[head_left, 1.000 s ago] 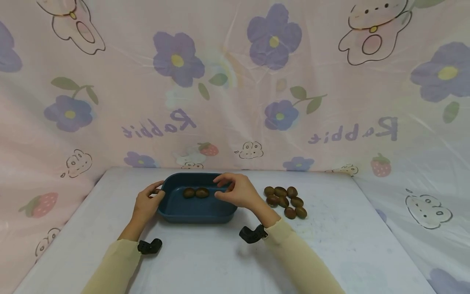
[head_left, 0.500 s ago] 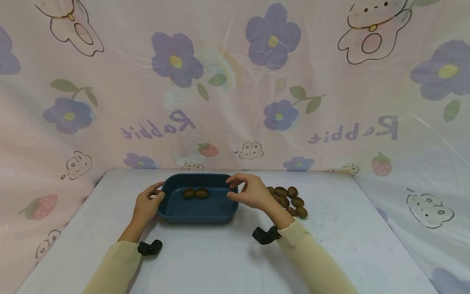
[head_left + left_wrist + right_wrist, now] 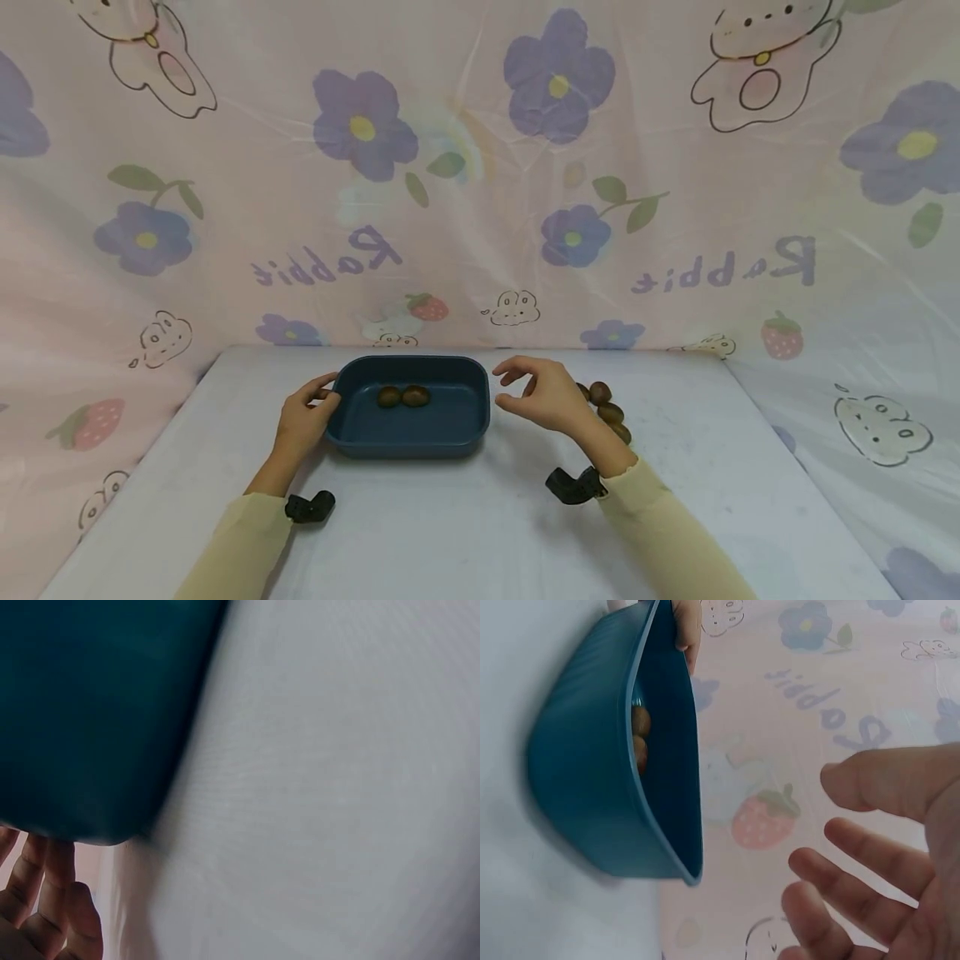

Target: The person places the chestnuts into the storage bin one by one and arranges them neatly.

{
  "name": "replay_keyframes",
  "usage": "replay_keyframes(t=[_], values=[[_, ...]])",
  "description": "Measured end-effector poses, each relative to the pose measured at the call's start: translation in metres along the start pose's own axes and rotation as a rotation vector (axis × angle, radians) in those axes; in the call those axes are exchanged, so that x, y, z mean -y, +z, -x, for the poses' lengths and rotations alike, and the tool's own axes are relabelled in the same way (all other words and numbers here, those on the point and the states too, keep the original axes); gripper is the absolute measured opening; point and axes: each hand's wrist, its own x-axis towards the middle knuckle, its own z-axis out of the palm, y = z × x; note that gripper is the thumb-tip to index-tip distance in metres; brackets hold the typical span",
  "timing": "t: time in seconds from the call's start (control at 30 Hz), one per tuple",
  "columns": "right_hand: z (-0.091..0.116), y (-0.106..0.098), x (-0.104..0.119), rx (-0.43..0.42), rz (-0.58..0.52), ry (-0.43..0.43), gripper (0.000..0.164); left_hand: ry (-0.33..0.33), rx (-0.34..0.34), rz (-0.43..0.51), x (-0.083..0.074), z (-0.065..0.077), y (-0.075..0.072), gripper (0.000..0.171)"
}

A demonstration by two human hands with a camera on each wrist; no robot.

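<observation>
A dark blue rectangular plastic basin [image 3: 408,451] stands on the white table. Inside it, two glossy brown ovals [image 3: 415,396], like chestnuts, lie side by side toward the back. My left hand [image 3: 302,421] touches the basin's left end; the left wrist view shows its extended fingers [image 3: 56,889] reaching the outer wall. Right of the basin and apart from it, my right hand [image 3: 543,396] hovers with thumb and fingers spread and nothing between them, as the right wrist view also shows. More brown ovals [image 3: 611,412] lie on the table behind this hand, which hides several of them.
A pale curtain [image 3: 465,192] printed with flowers, rabbits and strawberries hangs behind the table's back edge and along both sides. Each wrist carries a small black camera [image 3: 311,506] near its sleeve cuff. The white tabletop [image 3: 450,525] stretches in front of the basin.
My right hand has moved right, from over the basin's right end to beside it, and now covers more of the loose brown ovals. My left hand and the basin stay in place.
</observation>
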Motion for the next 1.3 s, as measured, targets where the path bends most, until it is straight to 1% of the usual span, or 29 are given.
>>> replay_keyframes(t=[0.17,0.37,0.47,0.67,0.87,1.1,1.3], values=[[0.006,-0.009,-0.008,-0.019,0.024,0.029,0.031,-0.007,0.004,0.005,-0.001,0.001,0.000,0.045],[0.013,-0.018,-0.019,-0.014,-0.005,0.086,0.032,-0.008,0.012,0.003,-0.001,0.000,-0.001,0.045],[0.017,-0.021,-0.023,-0.022,0.006,0.090,0.032,-0.004,0.012,0.003,-0.001,0.000,-0.001,0.045],[0.028,-0.026,-0.035,-0.032,0.091,0.064,0.030,-0.002,0.014,-0.002,0.000,0.000,-0.001,0.046],[0.038,-0.033,-0.048,-0.020,0.111,0.099,0.029,0.000,0.013,-0.010,0.001,-0.001,-0.002,0.046],[0.048,-0.039,-0.067,-0.034,0.267,0.106,0.032,0.010,0.013,-0.014,-0.001,-0.001,-0.003,0.046],[0.054,-0.044,-0.079,-0.030,0.336,0.118,0.032,0.006,0.016,-0.021,0.001,-0.002,-0.002,0.046]])
